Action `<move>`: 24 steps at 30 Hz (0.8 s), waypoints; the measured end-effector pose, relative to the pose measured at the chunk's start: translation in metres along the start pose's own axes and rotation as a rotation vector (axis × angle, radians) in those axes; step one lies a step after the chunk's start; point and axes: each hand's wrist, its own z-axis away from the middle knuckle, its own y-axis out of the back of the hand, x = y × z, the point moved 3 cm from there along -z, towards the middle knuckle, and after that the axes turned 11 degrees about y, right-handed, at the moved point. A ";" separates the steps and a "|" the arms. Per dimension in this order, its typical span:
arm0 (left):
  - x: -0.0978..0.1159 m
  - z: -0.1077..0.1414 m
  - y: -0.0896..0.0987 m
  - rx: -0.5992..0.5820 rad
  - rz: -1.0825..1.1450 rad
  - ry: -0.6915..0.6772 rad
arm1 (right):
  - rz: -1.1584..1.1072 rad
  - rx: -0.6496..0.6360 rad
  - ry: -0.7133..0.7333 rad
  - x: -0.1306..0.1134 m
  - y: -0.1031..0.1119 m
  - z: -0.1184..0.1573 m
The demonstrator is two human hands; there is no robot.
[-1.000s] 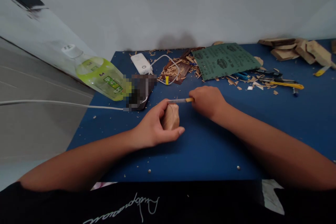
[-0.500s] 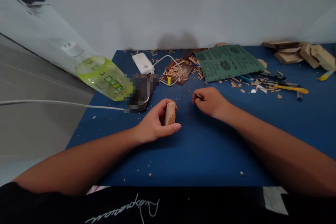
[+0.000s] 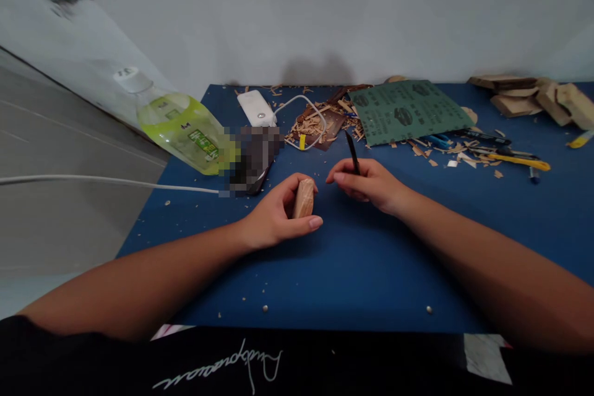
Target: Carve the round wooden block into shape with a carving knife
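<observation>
Left hand [image 3: 273,216] grasps a wood block [image 3: 304,199], fingers curled around its far end and thumb along its near end, over the middle of the blue surface [image 3: 362,284]; whether the block rests on it I cannot tell. Right hand [image 3: 371,184], just beside, pinches a slim dark tool [image 3: 352,151], probably a knife, its tip pointing up and away from the block, the two apart. Shavings [image 3: 315,125] heaped farther back, next to green sandpaper [image 3: 408,110], suggest that carving is the step in hand, at a pause between strokes. By that reading, the next move calls for turning the tool down to the block's exposed face, with the left grip firm and its thumb clear of the edge. Which way that edge faces is too small to tell.
</observation>
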 end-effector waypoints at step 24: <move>-0.004 -0.003 0.003 -0.020 0.066 0.014 | 0.015 0.227 0.282 0.000 0.010 -0.006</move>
